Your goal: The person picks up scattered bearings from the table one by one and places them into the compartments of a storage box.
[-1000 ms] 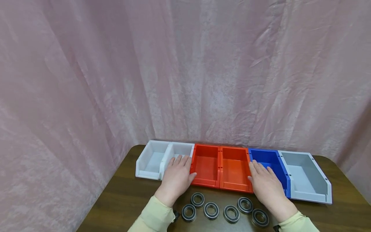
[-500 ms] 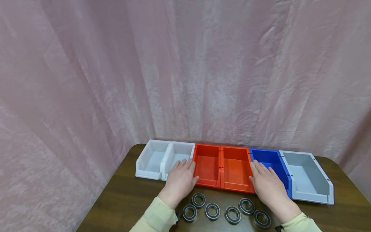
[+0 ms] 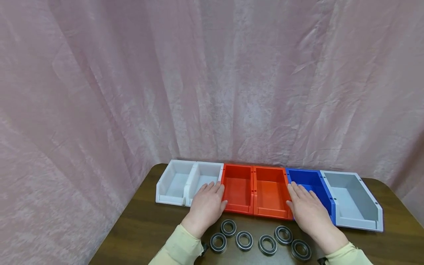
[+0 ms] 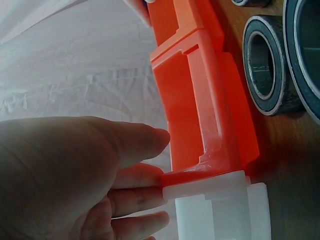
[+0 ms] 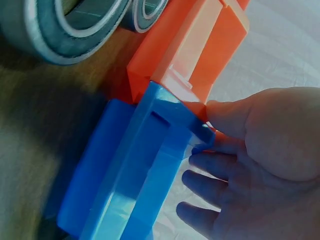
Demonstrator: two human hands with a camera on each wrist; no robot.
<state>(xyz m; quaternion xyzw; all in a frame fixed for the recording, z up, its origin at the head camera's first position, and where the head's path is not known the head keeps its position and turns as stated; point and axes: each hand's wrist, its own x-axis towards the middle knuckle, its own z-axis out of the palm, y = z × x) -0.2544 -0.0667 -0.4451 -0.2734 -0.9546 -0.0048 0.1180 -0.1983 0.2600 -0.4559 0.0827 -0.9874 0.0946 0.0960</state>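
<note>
My left hand (image 3: pixel 206 204) lies palm down, fingers extended, over the front of the second white bin (image 3: pixel 206 173), its thumb near the left red bin (image 3: pixel 236 187). In the left wrist view its fingertips come close to the seam between white and red; contact is hard to tell. Fingers straight, my right hand (image 3: pixel 308 210) hovers over the front of the blue bin (image 3: pixel 308 178), thumb beside the right red bin (image 3: pixel 271 187). Neither hand holds anything. Between the wrists several ball bearings (image 3: pixel 244 241) lie flat on the table, including one (image 4: pixel 265 65) large in the left wrist view.
The bins stand side by side in a row along the back of the brown wooden table (image 3: pixel 132 221). Another white bin (image 3: pixel 175 180) ends the row at the left, a grey bin (image 3: pixel 351 200) at the right. Behind them hangs a pink curtain (image 3: pixel 232 81).
The left hand has shifted slightly right, toward the left red bin, and its fingers have drawn a little closer together. The right hand stays almost in place. The bearings and bins have not been moved.
</note>
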